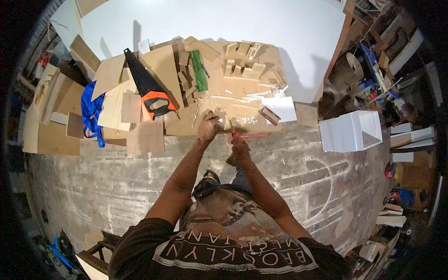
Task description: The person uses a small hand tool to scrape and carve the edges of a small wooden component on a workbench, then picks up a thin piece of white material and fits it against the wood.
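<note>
My left hand (pixel 208 127) rests at the near edge of the wooden worktop (pixel 186 122), its fingers closed by a small pale piece; whether they grip it is hard to make out. Just right of it and nearer my body, my right hand (pixel 240 150) is wrapped round a slim red tool (pixel 234 133). The tool's tip points toward the worktop edge, and its kind does not show clearly. Small white bits (pixel 247 120) and thin pale strips (pixel 228 99) lie beyond my hands. A brown block (pixel 269 115) sits to their right, by a white sheet (pixel 287 103).
A handsaw (pixel 140 77) with an orange handle lies on wooden boards (pixel 112 112) at left, beside a blue bag (pixel 92 106). Several wood blocks (pixel 252 71) and a green strip (pixel 199 72) stand farther back. A white box (pixel 347 133) is at right.
</note>
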Tool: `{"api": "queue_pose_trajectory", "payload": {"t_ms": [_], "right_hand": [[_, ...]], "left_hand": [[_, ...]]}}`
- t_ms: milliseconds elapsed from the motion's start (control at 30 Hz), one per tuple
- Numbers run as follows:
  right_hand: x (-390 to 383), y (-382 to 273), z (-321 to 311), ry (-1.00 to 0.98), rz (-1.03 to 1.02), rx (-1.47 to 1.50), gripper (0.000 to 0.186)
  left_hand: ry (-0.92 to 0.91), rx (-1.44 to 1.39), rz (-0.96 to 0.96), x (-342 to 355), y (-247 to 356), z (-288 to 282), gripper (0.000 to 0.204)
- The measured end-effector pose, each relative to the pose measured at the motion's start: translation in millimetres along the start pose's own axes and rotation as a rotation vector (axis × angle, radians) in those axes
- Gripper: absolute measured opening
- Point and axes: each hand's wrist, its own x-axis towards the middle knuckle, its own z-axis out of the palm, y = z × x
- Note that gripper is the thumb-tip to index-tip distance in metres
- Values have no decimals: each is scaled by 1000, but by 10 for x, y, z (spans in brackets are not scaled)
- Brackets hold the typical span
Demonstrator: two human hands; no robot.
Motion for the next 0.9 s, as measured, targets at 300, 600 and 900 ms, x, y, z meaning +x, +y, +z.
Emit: {"api": "queue_pose_trajectory", "payload": {"t_ms": [300, 600, 900], "right_hand": [[78, -17, -175, 127, 70, 39, 30], [149, -574, -732, -103, 212, 477, 39], [1496, 77, -427, 8, 102, -207, 50]], "left_hand": [[-72, -139, -112, 104, 34, 66, 22], [93, 197, -371, 324, -93, -543, 18], [-324, -823, -113, 322, 1922, -1338, 30]]}}
